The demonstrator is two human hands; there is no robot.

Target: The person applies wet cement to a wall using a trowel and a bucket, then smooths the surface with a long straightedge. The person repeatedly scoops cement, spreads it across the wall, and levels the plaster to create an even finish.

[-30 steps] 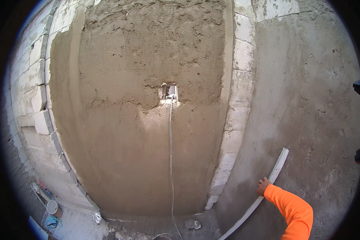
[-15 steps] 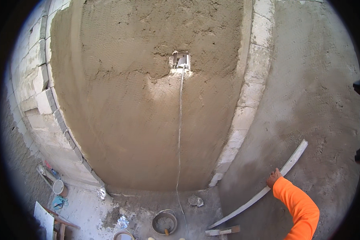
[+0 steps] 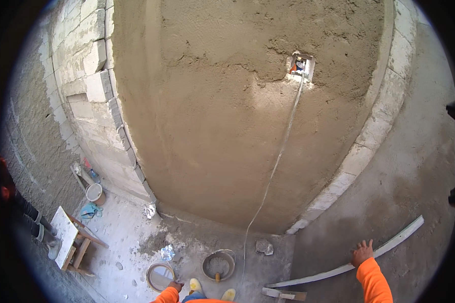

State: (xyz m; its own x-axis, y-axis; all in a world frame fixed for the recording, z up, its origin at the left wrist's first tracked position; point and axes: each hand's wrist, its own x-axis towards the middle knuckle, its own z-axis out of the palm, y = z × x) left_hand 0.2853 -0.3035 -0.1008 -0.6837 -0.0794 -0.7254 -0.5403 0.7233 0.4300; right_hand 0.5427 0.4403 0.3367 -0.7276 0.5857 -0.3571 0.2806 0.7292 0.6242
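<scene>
At the lower right, my right hand is closed over a long pale straightedge, its fingers reaching past the upper edge. The straightedge slants up from the floor along the grey wall. Low in the picture, my left hand is beside the rim of a round bucket with pale liquid in it. Its fingers are too small and dark to read, and I cannot tell whether it touches the bucket. A dark mortar bucket holds grey mix, with a yellow-orange handle at its near side.
Ahead stands a freshly plastered wall with a square opening and a hanging cord. A lump of rubble and a short board lie on the floor. At left are a wooden stand and another person's legs.
My view has swung left and tilted, so the wall sits farther right. My left hand and another person's legs have come into view. My right hand stays at the straightedge.
</scene>
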